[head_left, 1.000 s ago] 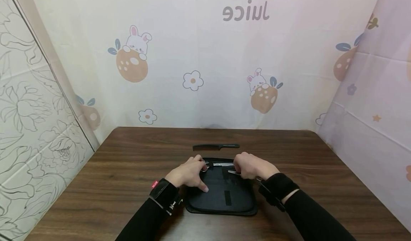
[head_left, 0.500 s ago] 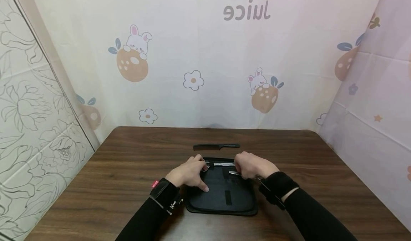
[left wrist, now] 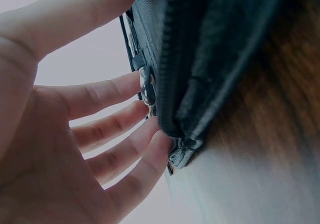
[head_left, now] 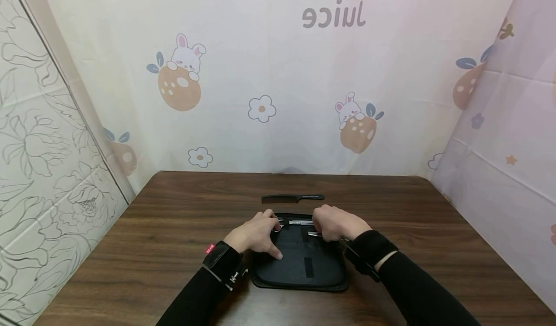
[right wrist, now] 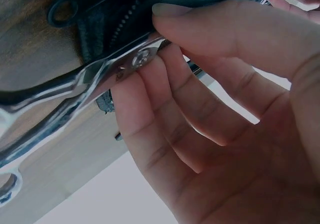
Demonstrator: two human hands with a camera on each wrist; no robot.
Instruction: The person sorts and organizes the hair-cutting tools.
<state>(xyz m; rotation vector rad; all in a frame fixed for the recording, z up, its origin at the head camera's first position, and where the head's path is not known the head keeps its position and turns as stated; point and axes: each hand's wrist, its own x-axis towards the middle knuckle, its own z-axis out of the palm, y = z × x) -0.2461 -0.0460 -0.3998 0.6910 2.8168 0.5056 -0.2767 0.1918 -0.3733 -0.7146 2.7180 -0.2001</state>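
Observation:
A black zip case (head_left: 286,273) lies on the table with a pair of silver scissors (head_left: 300,223) along its far side. My left hand (head_left: 255,234) rests on the case's left side, fingertips at its edge and by the finger rings of those scissors. In the left wrist view its fingers (left wrist: 107,91) are spread and loosely bent against the case edge. Above the case's right side, my right hand (head_left: 339,224) pinches a second pair of scissors (right wrist: 90,79) near the pivot. Its blade tip (head_left: 314,234) points left over the case; the rest of the blades is hidden by the hand.
Beyond the case a black comb (head_left: 292,198) lies on the brown wooden table (head_left: 182,210). A dark strap (head_left: 309,267) crosses the near part of the case. Printed curtains (head_left: 278,75) stand behind the table and at both sides.
My right hand has shifted slightly left with the scissors it holds, so the blade tip sits a little further left. The left hand, case and comb have stayed put.

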